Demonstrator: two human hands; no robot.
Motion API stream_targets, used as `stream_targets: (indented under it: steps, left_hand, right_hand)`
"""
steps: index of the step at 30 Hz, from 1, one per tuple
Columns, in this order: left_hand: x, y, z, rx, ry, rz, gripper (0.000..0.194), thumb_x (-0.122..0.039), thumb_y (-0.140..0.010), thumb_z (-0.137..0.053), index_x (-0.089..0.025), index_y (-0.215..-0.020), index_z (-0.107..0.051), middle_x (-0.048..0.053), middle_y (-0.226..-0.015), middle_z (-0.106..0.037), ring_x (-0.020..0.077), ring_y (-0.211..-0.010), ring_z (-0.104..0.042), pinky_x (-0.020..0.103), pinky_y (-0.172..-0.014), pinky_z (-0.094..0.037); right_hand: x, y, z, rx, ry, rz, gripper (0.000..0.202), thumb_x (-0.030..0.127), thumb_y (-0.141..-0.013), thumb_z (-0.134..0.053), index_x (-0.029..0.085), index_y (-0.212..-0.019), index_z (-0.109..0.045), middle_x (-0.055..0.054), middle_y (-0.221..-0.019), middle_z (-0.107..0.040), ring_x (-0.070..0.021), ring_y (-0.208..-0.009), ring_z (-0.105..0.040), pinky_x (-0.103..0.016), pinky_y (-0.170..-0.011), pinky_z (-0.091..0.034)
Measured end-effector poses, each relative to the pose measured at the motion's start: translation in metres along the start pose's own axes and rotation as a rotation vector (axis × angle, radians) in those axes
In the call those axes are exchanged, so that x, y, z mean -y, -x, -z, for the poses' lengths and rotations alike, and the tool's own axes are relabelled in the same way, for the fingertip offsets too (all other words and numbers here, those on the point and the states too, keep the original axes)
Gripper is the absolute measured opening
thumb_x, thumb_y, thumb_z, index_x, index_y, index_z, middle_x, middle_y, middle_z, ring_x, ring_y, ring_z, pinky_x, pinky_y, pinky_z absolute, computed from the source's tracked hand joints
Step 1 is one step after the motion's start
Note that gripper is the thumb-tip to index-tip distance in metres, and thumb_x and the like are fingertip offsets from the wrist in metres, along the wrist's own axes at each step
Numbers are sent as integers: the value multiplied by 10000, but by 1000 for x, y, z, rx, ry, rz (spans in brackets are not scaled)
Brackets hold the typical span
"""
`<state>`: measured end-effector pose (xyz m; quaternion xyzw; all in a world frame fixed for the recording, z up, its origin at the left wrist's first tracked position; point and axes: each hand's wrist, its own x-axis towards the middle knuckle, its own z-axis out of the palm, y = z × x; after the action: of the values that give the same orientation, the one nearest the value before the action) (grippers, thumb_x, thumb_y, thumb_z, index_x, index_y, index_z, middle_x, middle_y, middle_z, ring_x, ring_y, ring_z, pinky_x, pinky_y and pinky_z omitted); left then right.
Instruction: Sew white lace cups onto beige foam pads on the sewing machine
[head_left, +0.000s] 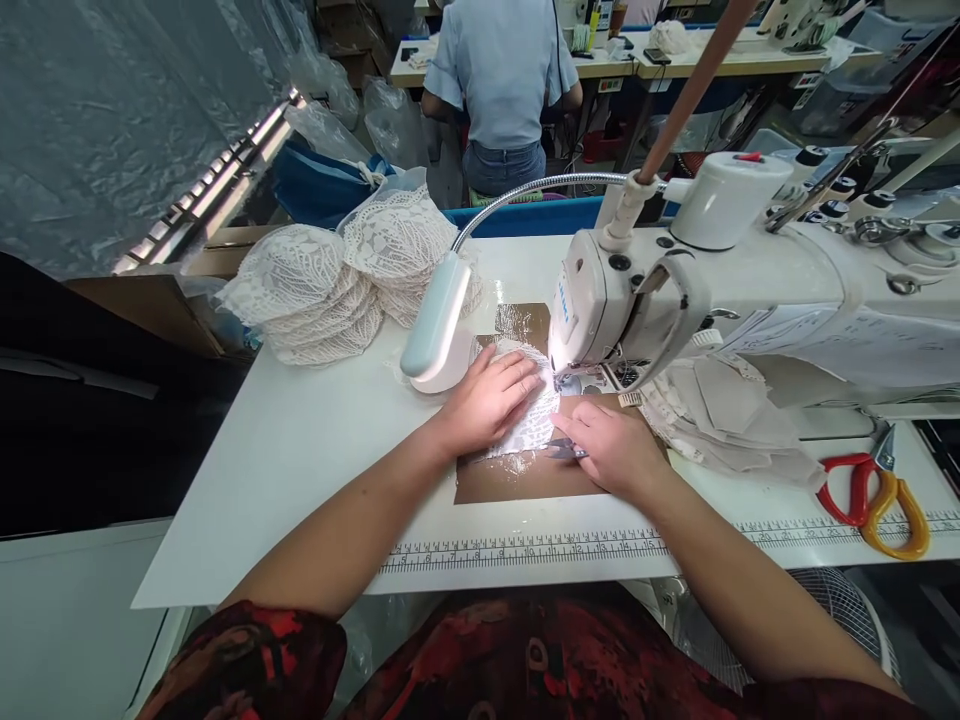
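Observation:
A white lace piece (532,425) lies under the needle area of the white sewing machine (585,300), lit by a lamp. My left hand (491,400) rests flat on the lace with its fingers stretched out. To the right of the lace, my right hand (615,445) is closed around small metal snips (561,449), whose blades point left over the lace's lower edge. The index finger of that hand touches the lace's right edge. Brown tape (487,485) covers the table around the lace.
Stacks of lace cups (300,290) stand at the back left. Beside them is a lamp head (435,320). Fabric pieces (727,410) lie right of the needle, with red and yellow scissors (874,495) farther right. A person (504,90) sits beyond the table.

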<state>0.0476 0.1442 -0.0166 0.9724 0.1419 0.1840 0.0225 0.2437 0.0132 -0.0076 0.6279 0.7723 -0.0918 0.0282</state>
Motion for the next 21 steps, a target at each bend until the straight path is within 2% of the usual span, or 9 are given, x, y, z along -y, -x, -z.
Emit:
stream_targets:
  steps: [3,6,10,21]
  left_hand:
    - [-3,-2,0,2,50,-134,304,-215,-967,-447,-146,-1209,-617,128,-1281,-636,278,-1210,-549,533,-1063,-386]
    - [-5,-1,-3,84,139,-233,314,-210,-965,-456,-129,-1218,-623,136,-1284,-637,261,-1168,-570,430,-954,-492]
    - [-6,1,-7,139,181,-202,335,-213,-973,-444,-142,-1248,-621,138,-1294,-631,262,-1163,-572,432,-940,-503]
    - [-7,-1,-7,79,193,-98,356,-291,-968,-467,-109,-1219,-640,148,-1276,-638,276,-1147,-567,440,-961,-501]
  right_hand:
    - [-3,0,0,-6,-17,23,561,100,-756,-524,229,-1297,-600,-84,-1059,-641,-198,-852,-567,-282,-661,-371]
    - [-3,1,0,-8,-25,22,526,121,-773,-526,223,-1282,-611,-86,-1052,-639,-207,-867,-565,-292,-675,-376]
    - [0,2,3,10,-22,-8,506,136,-800,-511,227,-1288,-609,-83,-1044,-641,-210,-868,-566,-298,-677,-379]
    - [5,-4,-2,-52,-12,-153,521,177,-849,-477,245,-1360,-554,-86,-1073,-641,-214,-866,-595,-298,-675,-403]
